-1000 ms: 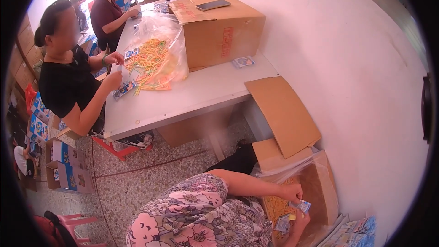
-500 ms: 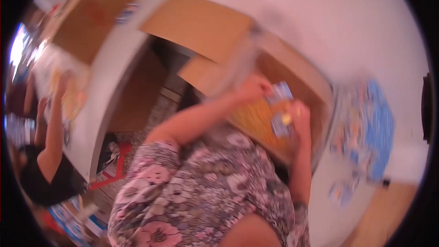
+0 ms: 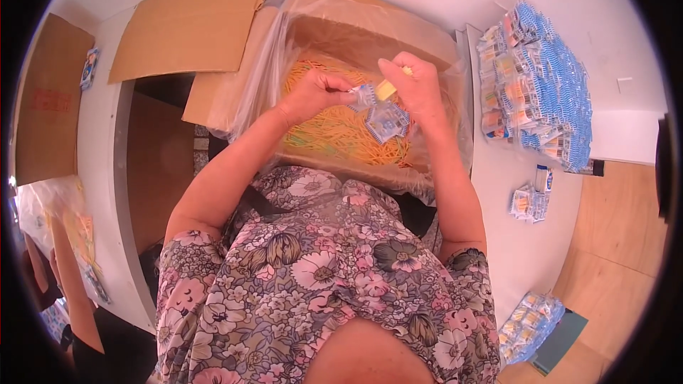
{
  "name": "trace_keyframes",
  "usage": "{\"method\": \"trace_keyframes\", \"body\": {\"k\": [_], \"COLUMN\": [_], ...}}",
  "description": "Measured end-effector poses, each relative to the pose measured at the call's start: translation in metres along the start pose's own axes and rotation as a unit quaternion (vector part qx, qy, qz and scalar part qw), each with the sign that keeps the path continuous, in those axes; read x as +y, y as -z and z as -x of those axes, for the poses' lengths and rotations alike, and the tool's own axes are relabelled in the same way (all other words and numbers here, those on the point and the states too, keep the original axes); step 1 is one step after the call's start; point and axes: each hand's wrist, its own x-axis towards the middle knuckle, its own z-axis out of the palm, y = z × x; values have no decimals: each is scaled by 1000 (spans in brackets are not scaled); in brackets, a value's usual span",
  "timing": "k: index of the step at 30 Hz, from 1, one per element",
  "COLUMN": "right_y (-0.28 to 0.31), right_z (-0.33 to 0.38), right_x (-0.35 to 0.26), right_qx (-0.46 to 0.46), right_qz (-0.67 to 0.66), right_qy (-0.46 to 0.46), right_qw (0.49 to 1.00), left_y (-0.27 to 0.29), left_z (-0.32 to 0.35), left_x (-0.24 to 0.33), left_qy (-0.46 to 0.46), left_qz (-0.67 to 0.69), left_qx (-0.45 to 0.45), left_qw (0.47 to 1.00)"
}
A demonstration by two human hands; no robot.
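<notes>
Above a lined cardboard box, both my hands are at work. My left hand pinches the edge of a small clear packet between thumb and fingers. A second clear packet with zigzag blue edges hangs just beside it, under my right hand. That hand is closed round a short pale-yellow bundle, whose far end sticks out near the thumb. Its lower end is by the packet's top; whether it enters the packet I cannot tell. Loose yellow and orange strands fill the box below.
A tall stack of blue-edged packets stands on the white table at right, with a few loose packets nearer me. More packets lie lower right. Cardboard flaps spread left. Another person's arm reaches over a plastic bag at far left.
My view has swung, so the box and hands appear higher and further left, and the blur is gone. Both hands remain over the box with packet and yellow bundle.
</notes>
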Motion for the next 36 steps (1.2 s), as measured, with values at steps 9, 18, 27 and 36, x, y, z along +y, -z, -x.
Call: {"method": "trace_keyframes", "body": {"k": [9, 18, 27, 36], "right_y": [-10, -20, 190, 307], "right_z": [11, 47, 229, 252], "right_x": [-15, 46, 62, 154], "right_qx": [-8, 86, 374, 460], "right_qz": [96, 136, -7, 503], "right_qy": [130, 230, -14, -97], "right_qw": [987, 960, 927, 725], "left_y": [-2, 1, 10, -33], "left_z": [1, -1, 19, -50], "left_x": [-7, -9, -4, -29], "left_qy": [54, 145, 141, 43], "left_qz": [70, -77, -66, -440], "left_qx": [15, -46, -2, -165], "left_qw": [996, 985, 988, 881]}}
